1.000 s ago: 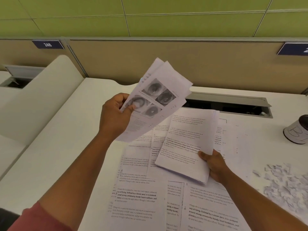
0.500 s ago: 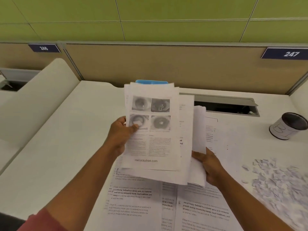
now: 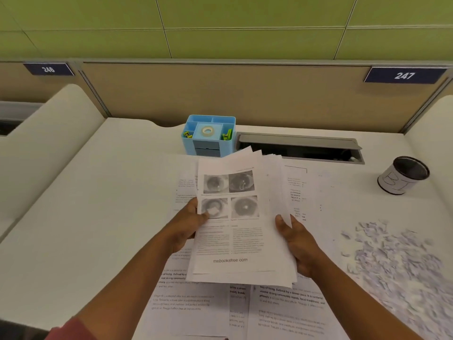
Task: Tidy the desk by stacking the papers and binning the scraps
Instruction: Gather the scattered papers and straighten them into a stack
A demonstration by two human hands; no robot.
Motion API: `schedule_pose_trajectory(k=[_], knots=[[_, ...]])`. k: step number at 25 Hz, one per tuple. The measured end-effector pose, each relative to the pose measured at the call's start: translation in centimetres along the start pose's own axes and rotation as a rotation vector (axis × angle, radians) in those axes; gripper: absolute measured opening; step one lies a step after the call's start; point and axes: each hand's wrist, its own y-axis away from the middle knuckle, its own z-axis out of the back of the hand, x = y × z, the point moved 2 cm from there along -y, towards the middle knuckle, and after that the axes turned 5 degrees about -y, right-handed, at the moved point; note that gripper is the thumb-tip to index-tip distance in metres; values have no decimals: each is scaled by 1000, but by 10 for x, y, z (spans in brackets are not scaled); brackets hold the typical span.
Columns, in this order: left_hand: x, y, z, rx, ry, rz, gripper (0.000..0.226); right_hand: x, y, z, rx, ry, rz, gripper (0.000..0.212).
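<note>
Pinched from both sides, the bundle [image 3: 241,222] was held up over the desk [image 3: 98,204] by the left hand [image 3: 187,225] and the right hand [image 3: 297,244]. Left thumb was pressed on the top page, right over one of the four eye photos, with the fingers hidden underneath. Right thumb was hooked over the right edge, fingers tucked behind too, so both hands were clamped on the same sheets. Edges were fanned out pretty badly at the top and right, so it wasn't squared up yet.

Long axis of the bundle was pointed away from the body, top edge toward the organizer [image 3: 208,136], bottom edge nearest the chest. Loose sheets [image 3: 282,307] were left lying flat directly under and in front of the grip, closer to the body, roughly equal reach for either hand. Probably the bundle gets tapped square or more gets scooped from below, just a guess.

Counts: at least four loose sheets could be made out on the desk, exact number couldn't be told since they overlapped. One big scatter of scraps [image 3: 402,266] was spread to the right, nearer the right hand, way too many to count. One bin [image 3: 403,175] was parked beyond the scraps. One organizer at the back.
</note>
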Motion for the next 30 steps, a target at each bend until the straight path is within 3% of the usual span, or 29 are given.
schedule_pose_trajectory(k=[5,7,13,18,23,25,30], knots=[[9,3,-2,-71,214,-3,37,0,6,2,-29,-1,-28,41],[10,2,-2,-160,299,-26,38,1,10,-2,7,19,-37,35],[15,3,-6,-252,259,-54,33,-2,17,-5,28,74,-45,42],[28,5,0,-339,407,19,21,-3,24,1,-15,-19,-55,39],[30,9,-6,-414,318,-106,26,-7,28,2,-8,-30,-52,33],[28,11,-6,-461,297,-151,18,-6,29,2,-24,-35,-44,31],[26,11,-6,-365,183,-191,22,-7,29,4,-16,-46,-42,34]])
